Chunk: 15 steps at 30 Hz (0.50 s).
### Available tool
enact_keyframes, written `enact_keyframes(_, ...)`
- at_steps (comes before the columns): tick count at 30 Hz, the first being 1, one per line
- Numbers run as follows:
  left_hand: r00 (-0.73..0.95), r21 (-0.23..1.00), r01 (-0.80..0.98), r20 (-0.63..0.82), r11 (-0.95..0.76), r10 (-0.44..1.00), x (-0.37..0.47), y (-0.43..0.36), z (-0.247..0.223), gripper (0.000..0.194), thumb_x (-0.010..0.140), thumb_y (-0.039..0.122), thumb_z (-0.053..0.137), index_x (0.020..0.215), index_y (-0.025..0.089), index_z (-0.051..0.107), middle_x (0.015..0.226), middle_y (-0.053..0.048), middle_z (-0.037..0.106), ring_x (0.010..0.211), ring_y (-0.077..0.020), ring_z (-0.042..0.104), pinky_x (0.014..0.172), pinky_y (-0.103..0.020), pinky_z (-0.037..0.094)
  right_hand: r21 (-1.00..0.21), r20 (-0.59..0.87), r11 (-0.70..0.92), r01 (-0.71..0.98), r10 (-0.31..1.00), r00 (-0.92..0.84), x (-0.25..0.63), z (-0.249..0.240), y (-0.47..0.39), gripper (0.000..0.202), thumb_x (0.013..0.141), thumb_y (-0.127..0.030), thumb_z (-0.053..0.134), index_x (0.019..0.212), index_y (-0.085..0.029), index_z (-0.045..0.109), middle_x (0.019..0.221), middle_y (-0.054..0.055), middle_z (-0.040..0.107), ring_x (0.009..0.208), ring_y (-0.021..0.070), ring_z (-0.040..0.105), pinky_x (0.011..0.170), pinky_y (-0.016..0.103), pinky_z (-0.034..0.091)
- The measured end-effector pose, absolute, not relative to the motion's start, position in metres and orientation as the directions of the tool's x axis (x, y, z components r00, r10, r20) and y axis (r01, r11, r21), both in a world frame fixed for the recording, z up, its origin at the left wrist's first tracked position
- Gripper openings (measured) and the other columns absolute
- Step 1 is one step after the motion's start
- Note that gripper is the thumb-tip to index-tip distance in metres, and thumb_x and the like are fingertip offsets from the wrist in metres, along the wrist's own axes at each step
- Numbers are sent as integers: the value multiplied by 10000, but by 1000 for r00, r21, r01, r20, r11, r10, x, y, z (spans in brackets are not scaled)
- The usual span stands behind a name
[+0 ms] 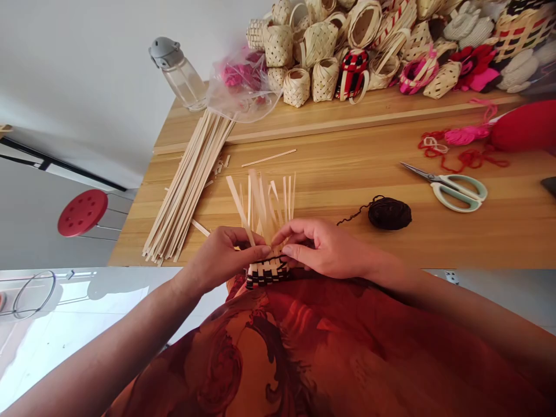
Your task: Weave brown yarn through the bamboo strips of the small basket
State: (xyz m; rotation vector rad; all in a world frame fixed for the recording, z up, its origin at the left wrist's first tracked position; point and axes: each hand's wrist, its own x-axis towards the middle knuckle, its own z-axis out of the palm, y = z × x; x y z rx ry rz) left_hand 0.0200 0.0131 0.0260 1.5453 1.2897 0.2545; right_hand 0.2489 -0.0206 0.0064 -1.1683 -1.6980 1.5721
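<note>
A small half-woven basket (268, 271) of pale strips and black yarn rests against my lap at the table's front edge. Its loose strips (260, 200) stand upright and fan out above the weave. My left hand (237, 249) grips the basket's left side, thumb along the top row. On the other side my right hand (319, 246) pinches at the upper rim near a strip; the fingertips partly hide what they hold. Black yarn crosses the weave between both thumbs. A ball of black yarn (390, 213) lies to the right with a loose tail running toward my right hand.
Scissors (452, 185) lie right of the yarn ball. A bundle of flat strips (189, 185) covers the table's left side. Finished small baskets (321, 43) are heaped at the back, beside a plastic bag (245, 87) and a bottle (180, 72). A red stool (82, 213) stands left.
</note>
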Motion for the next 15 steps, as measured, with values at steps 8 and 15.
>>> enact_keyframes(8, 342, 813, 557, -411, 170, 845, 13, 10, 22, 174, 734, 368, 809, 752, 202, 759, 648, -18, 728, 553, -141, 603, 502, -242, 471, -919, 8, 202, 339, 869, -495, 252, -4, -35, 144, 856, -136, 678, 963, -195, 755, 951, 32, 772, 849, 157, 686, 774, 262, 486)
enact_keyframes(15, 297, 756, 635, -430, 160, 852, 30, 0, 24, 117, 700, 284, 732, 673, 176, 695, 622, 1, 678, 537, -133, 586, 489, -235, 457, -884, 20, 292, 364, 803, -596, 248, -9, -35, 161, 832, -62, 649, 859, -188, 746, 856, 36, 696, 778, 154, 645, 726, 258, 470)
